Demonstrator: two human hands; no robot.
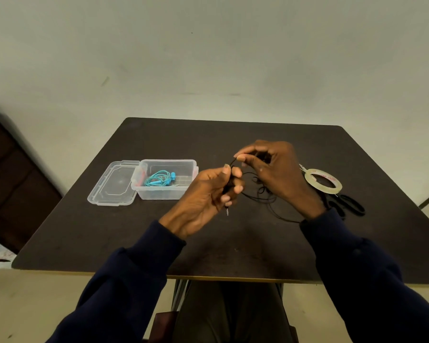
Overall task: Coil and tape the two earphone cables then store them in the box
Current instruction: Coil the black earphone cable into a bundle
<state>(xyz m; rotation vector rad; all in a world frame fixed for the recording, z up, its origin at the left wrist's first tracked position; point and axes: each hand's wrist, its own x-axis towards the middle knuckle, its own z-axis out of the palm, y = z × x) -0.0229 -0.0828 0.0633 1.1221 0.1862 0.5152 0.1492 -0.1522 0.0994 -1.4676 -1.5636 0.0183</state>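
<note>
A black earphone cable [263,198] is held above the middle of the dark table [159,233]. My left hand [208,196] grips a bunch of it, with the metal plug [227,211] hanging below my fingers. My right hand [270,172] pinches a strand of the same cable just above and to the right, while loose loops trail down onto the table. A coiled blue earphone [159,179] lies inside the clear plastic box [146,194] on the left. The box's lid [112,185] lies open beside it.
A roll of clear tape [323,180] lies to the right of my right hand. Black scissors [349,205] lie just in front of the roll, near the table's right edge. A dark piece of furniture [15,174] stands left of the table.
</note>
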